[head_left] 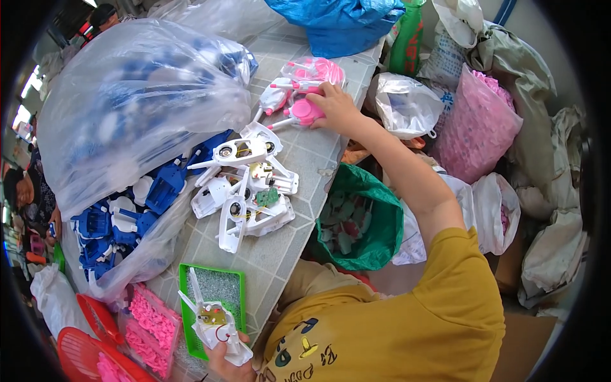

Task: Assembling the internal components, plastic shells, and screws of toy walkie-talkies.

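My left hand (224,361) grips a white plastic shell (224,332) by its lower end, above a green tray (242,294). Inside that shell show a yellowish circuit board and a red wire. My right hand (336,109) stretches across the table, with its fingers on a pink-and-white plastic toy piece (307,111). More pink-and-white pieces (275,97) lie against it, some in clear wrap. Between my hands is a pile of white shells (245,153), several with wires or boards exposed; one carries a green circuit board (266,197).
Left of the pile, a big clear bag (146,95) spills blue and white parts (167,186). A clear box of small pink parts (149,331) and a red basket (79,356) are at lower left. Beside the table edge (318,197) hangs a green sack (388,235). Filled bags (477,127) crowd the right.
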`<state>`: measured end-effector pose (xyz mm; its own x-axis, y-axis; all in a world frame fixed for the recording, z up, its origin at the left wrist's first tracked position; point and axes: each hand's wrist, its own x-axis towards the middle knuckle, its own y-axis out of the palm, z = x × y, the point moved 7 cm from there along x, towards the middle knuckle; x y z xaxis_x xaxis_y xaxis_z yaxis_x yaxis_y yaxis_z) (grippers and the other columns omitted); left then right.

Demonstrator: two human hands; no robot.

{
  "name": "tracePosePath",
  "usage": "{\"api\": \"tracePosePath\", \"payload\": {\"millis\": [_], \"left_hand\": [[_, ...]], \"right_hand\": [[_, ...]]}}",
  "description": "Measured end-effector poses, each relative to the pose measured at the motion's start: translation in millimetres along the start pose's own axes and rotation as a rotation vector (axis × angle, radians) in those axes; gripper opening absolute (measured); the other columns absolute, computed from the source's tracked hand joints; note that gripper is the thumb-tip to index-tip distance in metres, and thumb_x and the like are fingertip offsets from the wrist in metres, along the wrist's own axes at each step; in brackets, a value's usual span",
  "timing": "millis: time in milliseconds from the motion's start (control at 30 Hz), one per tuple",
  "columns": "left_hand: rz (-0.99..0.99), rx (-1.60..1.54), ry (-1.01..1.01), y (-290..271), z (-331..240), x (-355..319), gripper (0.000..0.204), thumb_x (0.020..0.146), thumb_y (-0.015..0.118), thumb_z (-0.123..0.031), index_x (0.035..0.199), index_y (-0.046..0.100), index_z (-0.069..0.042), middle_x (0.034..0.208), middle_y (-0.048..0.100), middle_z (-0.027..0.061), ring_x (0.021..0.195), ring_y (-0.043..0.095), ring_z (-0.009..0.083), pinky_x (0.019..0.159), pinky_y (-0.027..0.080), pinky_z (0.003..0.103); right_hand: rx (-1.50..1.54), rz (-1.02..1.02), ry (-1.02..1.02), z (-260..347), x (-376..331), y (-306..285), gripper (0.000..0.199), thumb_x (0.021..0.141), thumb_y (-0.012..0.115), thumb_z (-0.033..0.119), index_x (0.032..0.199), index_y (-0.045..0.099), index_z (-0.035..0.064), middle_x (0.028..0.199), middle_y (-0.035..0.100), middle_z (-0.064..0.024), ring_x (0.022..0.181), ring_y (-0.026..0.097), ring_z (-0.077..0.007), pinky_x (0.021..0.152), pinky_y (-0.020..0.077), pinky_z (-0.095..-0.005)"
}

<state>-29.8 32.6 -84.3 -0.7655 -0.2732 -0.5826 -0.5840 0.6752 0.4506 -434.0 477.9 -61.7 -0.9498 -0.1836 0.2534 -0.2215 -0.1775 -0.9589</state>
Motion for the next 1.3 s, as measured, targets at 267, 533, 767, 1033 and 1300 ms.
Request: {"api": "tracePosePath", "payload": {"millis": [267,533,767,1033,1300], "left_hand": [[0.053,0.193,0.081,-11,1,2,0.044,0.095,0.054,-0.019,0.134,0.048,-0.001,0.115,0.062,0.0179,0.098,0.064,0.0295,0.081,0.055,0.040],[-0.052,0.050,0.027,-4,2,-1,0.042,0.095,0.056,-0.019,0.134,0.049,-0.004,0.112,0.064,0.0134,0.097,0.064,0.0252,0.079,0.054,0.038],[-0.066,0.137,0.082,-8,3,-1,0.040,0.095,0.056,-0.018,0.131,0.051,-0.004,0.113,0.063,0.0118,0.100,0.063,0.0246,0.084,0.053,0.037],[-0.009,0.382,0.226,-11,-7,-6,0.048,0.093,0.063,-0.019,0.136,0.050,-0.002,0.123,0.059,0.0154,0.109,0.061,0.0273,0.092,0.051,0.040],[0.007,0.141,0.262,54,-34,0,0.065,0.084,0.060,0.001,0.145,0.036,-0.002,0.127,0.059,0.0165,0.105,0.066,0.0280,0.083,0.058,0.039]], "right_hand": [[0.087,-0.503,0.068,6,-26,-11,0.072,0.066,0.084,0.027,0.127,0.050,0.0074,0.126,0.053,-0.0135,0.118,0.050,-0.0332,0.095,0.0430,-0.0479],[0.079,-0.600,0.171,16,-26,-18,0.069,0.067,0.084,0.027,0.124,0.050,0.0059,0.113,0.054,-0.0169,0.107,0.052,-0.0380,0.092,0.0439,-0.0477],[0.027,-0.612,0.212,20,-22,-22,0.068,0.068,0.084,0.033,0.121,0.051,0.0070,0.110,0.053,-0.0151,0.106,0.052,-0.0363,0.089,0.0441,-0.0473],[-0.049,-0.531,0.155,37,-22,-14,0.058,0.070,0.083,0.034,0.116,0.056,0.0102,0.109,0.054,-0.0124,0.106,0.053,-0.0340,0.085,0.0444,-0.0484],[-0.292,-0.382,0.179,52,-10,-13,0.079,0.079,0.076,0.051,0.139,0.051,0.0053,0.142,0.050,-0.0210,0.137,0.042,-0.0370,0.111,0.0374,-0.0488]]}}
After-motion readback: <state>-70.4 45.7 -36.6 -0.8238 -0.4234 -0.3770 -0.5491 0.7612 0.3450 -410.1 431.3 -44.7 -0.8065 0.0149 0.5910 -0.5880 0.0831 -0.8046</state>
